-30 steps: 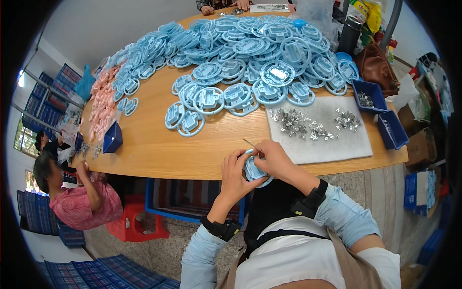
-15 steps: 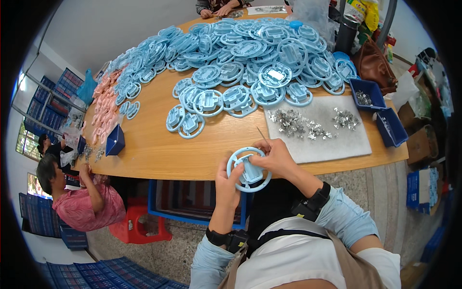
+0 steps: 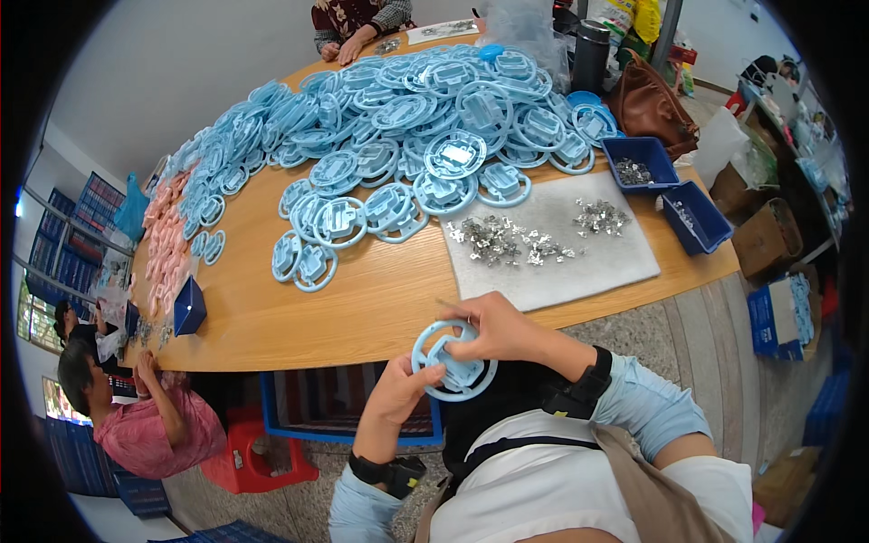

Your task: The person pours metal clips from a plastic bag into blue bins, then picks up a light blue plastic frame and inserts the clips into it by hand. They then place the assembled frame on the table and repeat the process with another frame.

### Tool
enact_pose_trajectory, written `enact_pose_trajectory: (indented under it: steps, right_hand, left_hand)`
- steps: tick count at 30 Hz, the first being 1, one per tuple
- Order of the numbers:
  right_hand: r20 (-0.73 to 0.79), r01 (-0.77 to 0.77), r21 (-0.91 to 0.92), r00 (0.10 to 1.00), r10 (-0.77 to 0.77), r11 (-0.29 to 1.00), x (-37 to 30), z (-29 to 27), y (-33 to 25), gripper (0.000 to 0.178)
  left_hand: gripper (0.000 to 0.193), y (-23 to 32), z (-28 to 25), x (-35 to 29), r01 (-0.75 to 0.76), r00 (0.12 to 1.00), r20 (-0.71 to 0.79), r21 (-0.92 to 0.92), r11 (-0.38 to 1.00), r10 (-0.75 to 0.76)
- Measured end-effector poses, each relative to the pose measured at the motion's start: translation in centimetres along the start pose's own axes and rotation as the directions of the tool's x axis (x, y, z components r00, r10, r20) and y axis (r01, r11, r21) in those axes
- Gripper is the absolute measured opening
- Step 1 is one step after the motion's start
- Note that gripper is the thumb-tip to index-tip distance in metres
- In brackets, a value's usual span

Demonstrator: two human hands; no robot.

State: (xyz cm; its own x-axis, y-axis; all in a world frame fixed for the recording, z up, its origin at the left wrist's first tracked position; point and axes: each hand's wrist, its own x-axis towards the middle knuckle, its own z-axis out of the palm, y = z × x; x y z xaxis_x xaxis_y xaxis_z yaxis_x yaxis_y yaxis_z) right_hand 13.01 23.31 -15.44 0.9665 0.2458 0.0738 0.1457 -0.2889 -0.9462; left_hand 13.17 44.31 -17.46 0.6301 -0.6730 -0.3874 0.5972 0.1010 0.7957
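In front of my body, just off the table's near edge, I hold a light-blue plastic wheel-shaped part (image 3: 464, 372). It has an outer ring and a boxy recessed middle. My left hand (image 3: 396, 389) grips its left side, with the thumb over the ring onto the middle. My right hand (image 3: 498, 328) is closed over the upper right, its fingertips at the middle. A thin metal tool (image 3: 449, 307) sticks out of that hand to the left; its kind is unclear. Small silvery metal pieces (image 3: 493, 240) lie in heaps on a white pad (image 3: 561, 281) beyond my right hand.
A large pile of similar blue parts (image 3: 398, 113) covers the far table (image 3: 244, 317), with pink parts (image 3: 166, 231) at left. Two blue bins (image 3: 695, 217) with metal pieces stand right of the pad. People work at the left (image 3: 158, 425) and far side (image 3: 358, 27).
The view has swung, so the table scene sits further left and my hands lower. My right fingers have moved further over the part's middle; both hands still hold on.
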Motion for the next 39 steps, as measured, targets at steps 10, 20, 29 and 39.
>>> enact_pose_trajectory:
  steps: [10,20,29,39]
  right_hand:
    - [-0.426,-0.158,-0.398,0.904,-0.029,0.903,-4.1,-9.8,4.8,0.010]
    - [-0.410,-0.191,-0.676,0.900,-0.148,0.712,-4.6,-11.0,7.2,0.010]
    - [-0.441,0.006,-0.108,0.896,-0.053,0.994,-1.6,-4.4,3.8,0.010]
    - [-0.340,0.085,-0.266,0.924,-0.176,0.960,-0.1,-0.9,3.1,0.010]
  left_hand:
    - [0.033,-1.2,2.3,2.8,-0.098,0.978,-0.194,-0.117,0.988,0.074]
    - [0.030,-1.6,5.1,4.7,-0.203,0.939,-0.329,-0.289,0.935,0.102]
    - [0.028,-3.1,5.0,6.5,-0.354,0.855,-0.473,-0.226,0.908,0.215]
    - [0.034,-3.7,5.0,6.1,-0.363,0.863,-0.462,-0.288,0.886,0.204]
